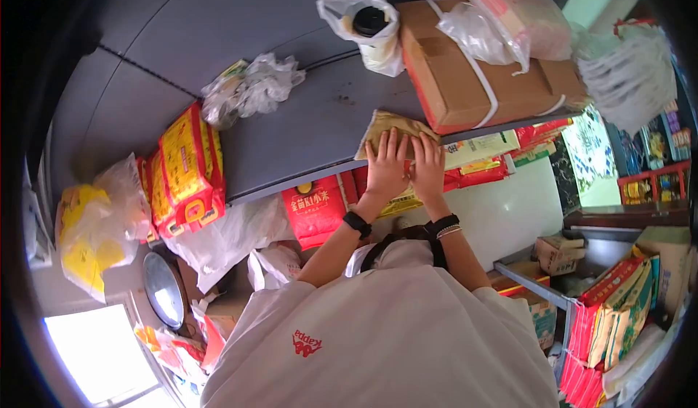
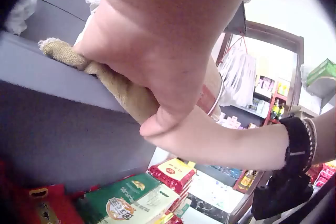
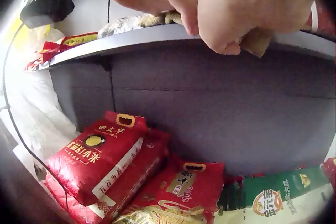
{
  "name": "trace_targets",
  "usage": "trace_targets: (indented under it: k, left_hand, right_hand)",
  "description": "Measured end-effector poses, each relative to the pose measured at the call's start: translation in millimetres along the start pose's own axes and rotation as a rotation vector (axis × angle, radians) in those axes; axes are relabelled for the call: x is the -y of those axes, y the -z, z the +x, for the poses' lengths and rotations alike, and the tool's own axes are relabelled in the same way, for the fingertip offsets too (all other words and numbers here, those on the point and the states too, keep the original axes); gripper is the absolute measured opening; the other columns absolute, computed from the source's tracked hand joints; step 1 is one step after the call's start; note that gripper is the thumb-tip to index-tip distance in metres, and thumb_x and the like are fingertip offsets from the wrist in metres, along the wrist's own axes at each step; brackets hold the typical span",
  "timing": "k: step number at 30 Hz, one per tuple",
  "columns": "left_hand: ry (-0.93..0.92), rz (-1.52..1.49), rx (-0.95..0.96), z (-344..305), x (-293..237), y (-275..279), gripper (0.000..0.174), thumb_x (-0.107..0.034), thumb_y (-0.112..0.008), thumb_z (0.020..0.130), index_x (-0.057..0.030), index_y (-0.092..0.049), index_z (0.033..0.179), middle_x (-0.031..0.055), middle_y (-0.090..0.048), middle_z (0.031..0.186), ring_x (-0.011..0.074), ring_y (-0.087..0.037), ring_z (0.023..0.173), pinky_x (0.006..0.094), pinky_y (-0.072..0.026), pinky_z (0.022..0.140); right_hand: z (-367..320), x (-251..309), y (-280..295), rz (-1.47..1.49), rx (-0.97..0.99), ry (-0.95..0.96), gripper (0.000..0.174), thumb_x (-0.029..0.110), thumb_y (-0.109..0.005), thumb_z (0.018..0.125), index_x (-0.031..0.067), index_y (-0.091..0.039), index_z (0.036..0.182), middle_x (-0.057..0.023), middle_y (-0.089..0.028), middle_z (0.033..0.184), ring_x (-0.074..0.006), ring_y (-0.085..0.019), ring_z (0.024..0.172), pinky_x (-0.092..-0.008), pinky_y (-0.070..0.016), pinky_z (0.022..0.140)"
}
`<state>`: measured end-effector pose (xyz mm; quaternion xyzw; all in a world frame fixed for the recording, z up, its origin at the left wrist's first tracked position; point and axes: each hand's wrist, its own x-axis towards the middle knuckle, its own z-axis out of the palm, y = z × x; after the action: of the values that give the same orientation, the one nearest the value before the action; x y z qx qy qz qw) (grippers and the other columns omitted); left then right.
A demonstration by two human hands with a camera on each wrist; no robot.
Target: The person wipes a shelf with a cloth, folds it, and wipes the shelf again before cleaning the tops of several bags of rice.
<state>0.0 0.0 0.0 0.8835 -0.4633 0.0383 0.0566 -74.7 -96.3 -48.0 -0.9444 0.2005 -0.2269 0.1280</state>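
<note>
A tan, coarse-looking cloth point(image 1: 392, 126) lies at the front edge of a grey shelf point(image 1: 320, 117). My left hand point(image 1: 386, 167) presses on it with the fingers stretched forward. Close at its side, my right hand point(image 1: 429, 164) rests on the right part of the cloth, fingers also extended. In the left wrist view, the cloth point(image 2: 118, 85) shows bunched beneath the left palm. A corner of the cloth point(image 3: 257, 41) hangs past the shelf edge below the right hand in the right wrist view.
A cardboard box point(image 1: 465, 74) stands just right of the cloth, beside a bagged cup point(image 1: 371, 26). Leftward are a crumpled plastic bag point(image 1: 265, 85) and a yellow-red package point(image 1: 189, 168). Red grain bags point(image 3: 100, 155) and a green bag point(image 3: 273, 198) lie below the shelf.
</note>
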Motion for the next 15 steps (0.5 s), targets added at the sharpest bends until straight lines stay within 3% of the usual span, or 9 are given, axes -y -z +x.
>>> trace_targets:
  k: [2,3,6,11,15]
  left_hand:
    - [-0.015,-0.025,-0.05,-4.1,0.8,1.9,0.079,-0.026,-0.067,0.069,-0.0153,-0.031,0.139,0.0121,-0.029,0.143,0.0287,-0.027,0.133,0.0594,-0.0218,0.103]
    - [0.009,-0.054,-0.052,-16.2,4.0,-3.4,0.079,-0.026,-0.067,0.069,-0.0153,-0.031,0.139,0.0121,-0.029,0.143,0.0287,-0.027,0.133,0.0594,-0.0218,0.103]
    - [0.075,-0.009,-0.058,-36.5,20.7,1.2,0.073,-0.021,-0.063,0.073,-0.015,-0.032,0.139,0.011,-0.03,0.143,0.0268,-0.029,0.132,0.057,-0.0231,0.104]
    - [0.293,-0.072,-0.13,-74.0,60.5,7.2,0.058,-0.024,-0.054,0.082,-0.0148,-0.038,0.136,0.0118,-0.033,0.142,0.0301,-0.03,0.132,0.0521,-0.0247,0.106]
    - [0.373,-0.019,-0.064,-99.5,90.0,27.9,0.063,-0.02,-0.057,0.08,-0.0155,-0.034,0.138,0.0099,-0.031,0.144,0.0292,-0.029,0.133,0.0558,-0.027,0.103]
  right_hand:
    - [8.5,3.1,-0.8,0.165,-0.219,-0.059,0.051,0.007,-0.064,0.066,0.0075,-0.05,0.116,-0.0135,-0.045,0.125,-0.0336,-0.041,0.117,-0.0464,-0.0322,0.1]
    - [6.9,12.5,4.1,0.147,-0.193,-0.037,0.051,0.007,-0.064,0.066,0.0075,-0.05,0.116,-0.0135,-0.045,0.125,-0.0336,-0.041,0.117,-0.0464,-0.0322,0.1]
    - [21.2,42.1,10.5,0.164,-0.189,-0.052,0.031,0.007,-0.062,0.066,0.0059,-0.054,0.096,-0.013,-0.052,0.106,-0.0329,-0.048,0.099,-0.0451,-0.0388,0.087]
    - [28.0,96.3,4.8,0.294,-0.102,0.147,0.032,0.003,-0.061,0.066,0.0034,-0.052,0.097,-0.0156,-0.053,0.105,-0.0338,-0.049,0.1,-0.045,-0.0403,0.088]
    - [28.5,130.8,-13.9,0.301,-0.05,0.26,0.035,0.004,-0.063,0.066,0.0036,-0.051,0.098,-0.0165,-0.049,0.112,-0.0341,-0.047,0.104,-0.046,-0.039,0.092]
